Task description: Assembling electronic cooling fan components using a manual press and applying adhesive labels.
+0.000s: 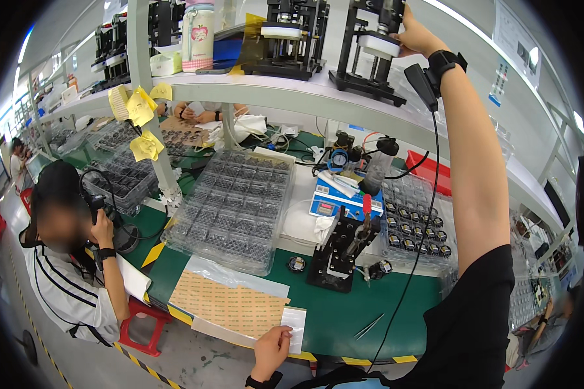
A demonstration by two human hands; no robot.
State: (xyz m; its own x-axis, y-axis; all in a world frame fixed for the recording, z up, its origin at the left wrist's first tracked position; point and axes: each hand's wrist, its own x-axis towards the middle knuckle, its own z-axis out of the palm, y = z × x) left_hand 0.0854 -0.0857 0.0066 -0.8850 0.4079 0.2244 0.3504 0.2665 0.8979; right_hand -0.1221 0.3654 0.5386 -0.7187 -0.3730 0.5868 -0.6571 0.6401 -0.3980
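My right arm is raised to the shelf, and my right hand [418,35] grips the side of a black hand press [370,48] with a white block; some fingers are hidden behind it. Low at the table's front edge, my left hand [271,353] is closed, its fingertips at a small white-edged sheet [294,329]. Whether they pinch it I cannot make out. Beside that hand lies a tan printed adhesive sheet [230,301] over clear film. Another black press [344,249] with a red-tipped lever stands on the green table, between a small round part [296,264] and a second part [381,268].
Stacked clear trays [230,211] stand left of the press, a tray of round parts [412,227] to its right. Tweezers [369,326] lie near the front. A black cable [428,220] hangs from my right wrist. A co-worker [71,259] sits at left; a shelf beam [266,95] crosses above.
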